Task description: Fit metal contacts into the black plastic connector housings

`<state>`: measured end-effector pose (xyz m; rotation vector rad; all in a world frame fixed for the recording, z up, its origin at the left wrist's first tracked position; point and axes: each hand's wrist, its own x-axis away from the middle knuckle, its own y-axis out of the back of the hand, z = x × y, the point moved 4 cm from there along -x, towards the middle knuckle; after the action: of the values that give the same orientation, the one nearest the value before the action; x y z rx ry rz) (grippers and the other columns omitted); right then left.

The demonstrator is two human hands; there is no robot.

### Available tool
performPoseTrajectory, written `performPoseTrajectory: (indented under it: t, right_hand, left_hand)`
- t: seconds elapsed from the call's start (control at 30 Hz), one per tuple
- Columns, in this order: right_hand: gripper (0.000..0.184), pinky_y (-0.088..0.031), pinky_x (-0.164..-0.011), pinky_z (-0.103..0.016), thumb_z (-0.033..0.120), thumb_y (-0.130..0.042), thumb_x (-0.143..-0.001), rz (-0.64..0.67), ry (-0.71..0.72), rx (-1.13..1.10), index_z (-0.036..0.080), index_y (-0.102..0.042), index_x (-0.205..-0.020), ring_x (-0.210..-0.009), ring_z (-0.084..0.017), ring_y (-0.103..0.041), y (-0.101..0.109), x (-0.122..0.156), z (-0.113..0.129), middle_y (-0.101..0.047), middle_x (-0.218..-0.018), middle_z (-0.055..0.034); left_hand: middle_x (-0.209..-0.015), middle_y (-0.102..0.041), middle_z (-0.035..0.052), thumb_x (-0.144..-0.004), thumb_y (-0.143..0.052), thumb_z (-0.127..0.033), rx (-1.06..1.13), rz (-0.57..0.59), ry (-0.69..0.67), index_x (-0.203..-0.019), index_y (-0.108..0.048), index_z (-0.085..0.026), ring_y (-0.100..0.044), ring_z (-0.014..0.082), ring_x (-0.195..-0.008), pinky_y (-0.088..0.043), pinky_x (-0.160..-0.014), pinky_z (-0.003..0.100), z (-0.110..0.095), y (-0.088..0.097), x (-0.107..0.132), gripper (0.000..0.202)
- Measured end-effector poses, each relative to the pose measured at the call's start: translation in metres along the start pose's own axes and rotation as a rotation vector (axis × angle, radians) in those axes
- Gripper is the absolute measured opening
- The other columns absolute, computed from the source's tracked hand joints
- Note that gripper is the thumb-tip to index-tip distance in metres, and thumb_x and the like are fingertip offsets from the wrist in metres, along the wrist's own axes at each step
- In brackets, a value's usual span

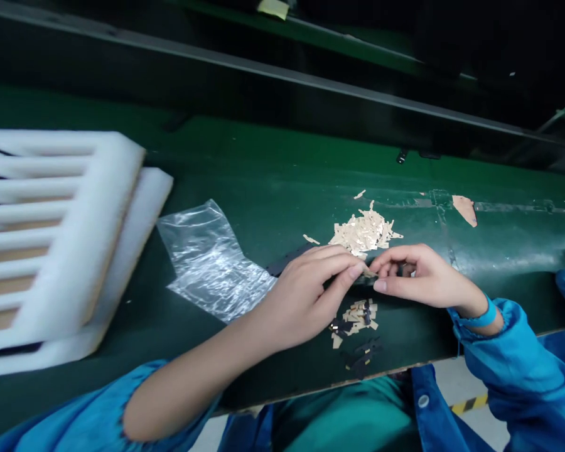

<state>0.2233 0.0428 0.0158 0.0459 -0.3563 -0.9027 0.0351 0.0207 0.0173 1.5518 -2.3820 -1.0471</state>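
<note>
My left hand (313,289) and my right hand (417,276) meet over the green bench, thumbs and forefingers pinched together. Between their fingertips is a small flat beige piece (369,274), mostly covered by the fingers. Just beyond them lies a heap of thin beige pieces (365,231). Below my hands, towards the bench edge, sits a smaller pile of beige pieces (360,314) mixed with black ones. Nearer the edge are several loose black pieces (363,356) with small gold-coloured spots. Something dark and flat (289,257) is partly hidden behind my left hand.
A clear plastic bag (211,257) lies left of my hands. Stacked white foam trays (98,207) with slots fill the far left. A pinkish scrap (465,210) and a small black object (402,156) lie to the right. A dark ledge (263,88) runs along the back.
</note>
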Motion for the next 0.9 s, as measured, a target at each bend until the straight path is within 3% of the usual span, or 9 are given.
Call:
performPoseTrajectory:
  t: [0.07,0.17,0.33,0.43,0.6,0.9]
  right_hand:
    - [0.008,-0.047,-0.061,-0.025,0.024,-0.072,-0.088,-0.044,0.040,0.083,0.017,-0.076,-0.091,-0.066,-0.013,-0.062,-0.002,-0.004,0.001,-0.070,-0.074,-0.0001]
    - [0.014,-0.048,-0.061,-0.025,0.016,-0.065,-0.088,-0.096,0.068,0.115,0.017,-0.078,-0.083,-0.064,-0.013,-0.063,-0.005,-0.011,-0.005,-0.073,-0.071,-0.0003]
    - [0.017,-0.052,-0.061,-0.026,0.019,-0.066,-0.088,-0.164,0.100,0.060,0.017,-0.080,-0.079,-0.066,-0.016,-0.069,-0.009,-0.015,-0.013,-0.078,-0.073,-0.0025]
    - [0.017,-0.056,-0.068,-0.028,0.018,-0.067,-0.089,-0.208,0.131,0.053,0.019,-0.081,-0.080,-0.073,-0.018,-0.074,-0.009,-0.014,-0.014,-0.081,-0.078,-0.0031]
    - [0.017,-0.057,-0.068,-0.029,0.021,-0.067,-0.093,-0.225,0.164,0.113,0.020,-0.082,-0.085,-0.073,-0.018,-0.074,-0.010,-0.012,-0.013,-0.081,-0.081,-0.0032]
    - [0.019,-0.057,-0.068,-0.029,0.019,-0.064,-0.094,-0.258,0.224,0.176,0.021,-0.080,-0.085,-0.072,-0.018,-0.073,-0.014,-0.010,-0.007,-0.081,-0.081,-0.0028]
  left_hand:
    - [-0.081,-0.070,0.0024,-0.108,-0.045,-0.023,-0.002,0.013,0.076,-0.087,-0.070,-0.018,-0.065,0.0180,-0.076,-0.049,-0.072,0.031,0.002,0.001,-0.004,0.033]
    - [-0.081,-0.070,0.0019,-0.106,-0.048,-0.025,-0.036,-0.018,0.123,-0.086,-0.069,-0.019,-0.066,0.0187,-0.078,-0.048,-0.072,0.031,0.005,0.001,-0.006,0.030]
    - [-0.082,-0.071,-0.0001,-0.097,-0.066,-0.031,-0.070,-0.217,0.254,-0.102,-0.070,-0.020,-0.067,0.0173,-0.072,-0.050,-0.065,0.029,0.016,0.001,-0.003,0.013]
    - [-0.088,-0.078,0.0028,-0.101,-0.060,-0.026,-0.081,-0.214,0.145,-0.094,-0.074,-0.020,-0.073,0.0186,-0.080,-0.054,-0.072,0.030,0.015,-0.001,-0.001,0.017]
    - [-0.102,-0.081,0.0066,-0.103,-0.051,-0.016,-0.075,-0.147,0.001,-0.104,-0.076,-0.018,-0.076,0.0209,-0.090,-0.059,-0.080,0.033,0.013,-0.005,0.003,0.025]
    - [-0.096,-0.078,0.0096,-0.101,-0.046,-0.009,-0.276,-0.133,-0.118,-0.103,-0.072,-0.014,-0.074,0.0223,-0.083,-0.056,-0.069,0.032,0.008,-0.007,0.004,0.026]
